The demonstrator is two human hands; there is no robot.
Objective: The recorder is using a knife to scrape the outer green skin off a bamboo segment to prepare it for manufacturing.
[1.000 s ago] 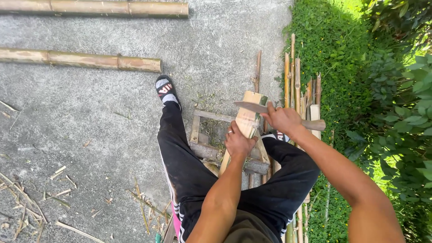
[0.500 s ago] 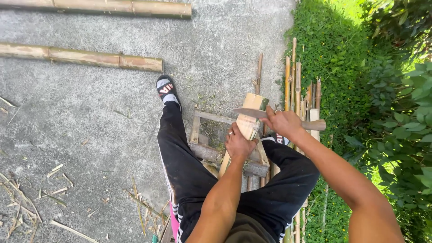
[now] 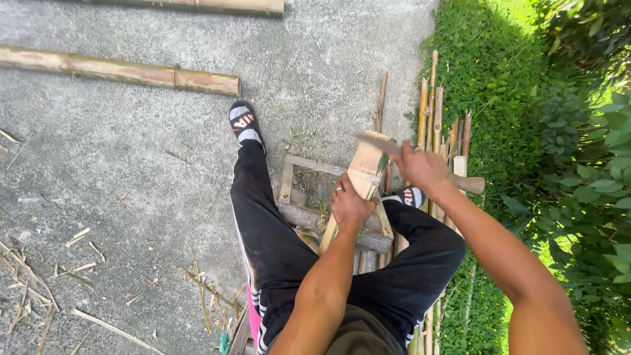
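Concrete ground, grass at three o'clock. Seated person's left hand (image 3: 350, 205) grips a split bamboo piece (image 3: 365, 172) upright at centre. Right hand (image 3: 420, 167) clasps a knife (image 3: 378, 141), now raised slightly higher than a moment ago, blade blurred above the bamboo's top.

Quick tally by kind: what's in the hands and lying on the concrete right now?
Split pale bamboo slat held upright by left hand: 1
Wooden-handled chopping blade in right hand: 1
Thick tan bamboo poles on concrete: 2
Black strapped sandals: 2
Total: 6
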